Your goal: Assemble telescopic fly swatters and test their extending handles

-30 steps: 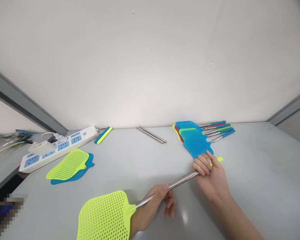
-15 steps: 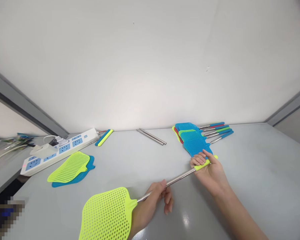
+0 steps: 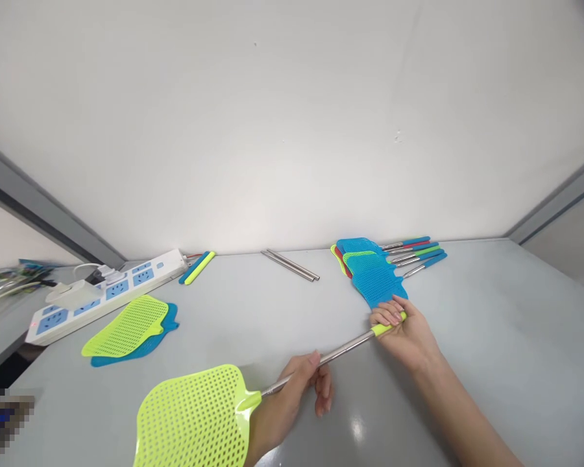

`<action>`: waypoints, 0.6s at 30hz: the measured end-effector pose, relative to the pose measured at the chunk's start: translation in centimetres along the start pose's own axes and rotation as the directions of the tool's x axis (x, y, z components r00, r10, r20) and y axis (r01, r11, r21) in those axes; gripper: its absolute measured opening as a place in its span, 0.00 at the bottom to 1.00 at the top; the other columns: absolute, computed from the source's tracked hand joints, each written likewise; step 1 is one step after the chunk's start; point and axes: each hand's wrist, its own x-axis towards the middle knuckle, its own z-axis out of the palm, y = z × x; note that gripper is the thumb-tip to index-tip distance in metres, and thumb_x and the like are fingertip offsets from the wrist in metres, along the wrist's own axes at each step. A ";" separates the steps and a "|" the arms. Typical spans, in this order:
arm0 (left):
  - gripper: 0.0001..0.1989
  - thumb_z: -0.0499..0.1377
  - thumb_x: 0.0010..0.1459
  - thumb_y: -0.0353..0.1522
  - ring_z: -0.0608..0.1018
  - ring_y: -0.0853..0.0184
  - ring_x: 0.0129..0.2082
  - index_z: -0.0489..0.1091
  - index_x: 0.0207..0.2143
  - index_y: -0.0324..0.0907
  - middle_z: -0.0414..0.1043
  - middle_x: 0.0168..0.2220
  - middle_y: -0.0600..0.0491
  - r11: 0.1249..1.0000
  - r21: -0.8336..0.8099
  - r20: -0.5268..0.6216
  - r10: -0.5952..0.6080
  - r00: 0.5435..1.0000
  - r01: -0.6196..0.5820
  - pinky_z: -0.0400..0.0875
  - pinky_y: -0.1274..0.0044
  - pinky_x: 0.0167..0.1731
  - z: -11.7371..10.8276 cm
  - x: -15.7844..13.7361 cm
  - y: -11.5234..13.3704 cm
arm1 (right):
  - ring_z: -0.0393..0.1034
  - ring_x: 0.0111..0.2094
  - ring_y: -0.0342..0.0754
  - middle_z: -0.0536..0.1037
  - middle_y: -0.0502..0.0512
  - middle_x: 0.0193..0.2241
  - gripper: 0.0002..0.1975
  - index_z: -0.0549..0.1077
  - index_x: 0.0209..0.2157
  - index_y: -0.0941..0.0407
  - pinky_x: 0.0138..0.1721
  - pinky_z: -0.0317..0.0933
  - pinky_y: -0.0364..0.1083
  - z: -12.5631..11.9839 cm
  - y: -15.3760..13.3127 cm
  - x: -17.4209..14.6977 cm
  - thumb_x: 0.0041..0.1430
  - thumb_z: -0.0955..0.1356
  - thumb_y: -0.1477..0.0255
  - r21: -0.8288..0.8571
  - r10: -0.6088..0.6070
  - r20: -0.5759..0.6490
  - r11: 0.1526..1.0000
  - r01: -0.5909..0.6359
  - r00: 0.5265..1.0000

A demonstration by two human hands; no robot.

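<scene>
A yellow-green fly swatter (image 3: 194,415) with a perforated head and a metal rod slants across the front of the table. My left hand (image 3: 296,392) is closed around the rod near the head, thumb on top. My right hand (image 3: 403,331) wraps round the yellow-green grip at the rod's other end, hiding much of it. Just beyond my right hand lies a pile of fly swatters (image 3: 374,279) with blue, yellow-green and red heads, their handles pointing right.
At the left lie a loose yellow-green swatter head (image 3: 131,327) and a blue swatter head (image 3: 150,347), overlapping. A white power strip (image 3: 111,295) with plugs is behind them. Two grip sleeves (image 3: 198,268) and two metal rods (image 3: 291,264) lie near the wall (image 3: 292,130).
My right hand covers more of the yellow-green grip, with less of its end sticking out. The swatter head has turned slightly. The whole view has shifted a little.
</scene>
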 end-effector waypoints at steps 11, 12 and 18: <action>0.21 0.39 0.59 0.37 0.67 0.71 0.22 0.64 0.22 0.38 0.65 0.20 0.54 0.997 0.070 0.003 -0.023 1.000 0.023 0.59 0.77 0.31 0.4 -0.1 1.3 | 0.44 0.10 0.36 0.49 0.41 0.10 0.14 0.48 0.16 0.56 0.12 0.46 0.37 -0.3 0.2 0.2 0.47 0.59 0.79 0.029 0.009 -0.054 1.000 -0.008 0.999; 0.21 0.39 0.59 0.38 0.67 0.71 0.21 0.64 0.21 0.38 0.65 0.20 0.54 0.998 0.068 0.000 -0.015 1.000 0.015 0.59 0.77 0.30 0.4 -0.1 1.2 | 0.44 0.10 0.36 0.49 0.41 0.10 0.14 0.47 0.16 0.56 0.12 0.46 0.37 -0.3 0.2 0.2 0.47 0.59 0.79 0.017 0.006 -0.053 1.000 -0.005 0.999; 0.15 0.42 0.58 0.37 0.67 0.72 0.19 0.62 0.31 0.38 0.66 0.22 0.54 0.999 -0.045 0.006 0.023 1.000 -0.023 0.60 0.77 0.26 0.2 0.3 0.7 | 0.45 0.10 0.36 0.49 0.41 0.10 0.13 0.47 0.16 0.56 0.12 0.47 0.37 -0.2 0.2 0.0 0.47 0.58 0.80 -0.015 0.002 -0.062 1.000 -0.003 0.998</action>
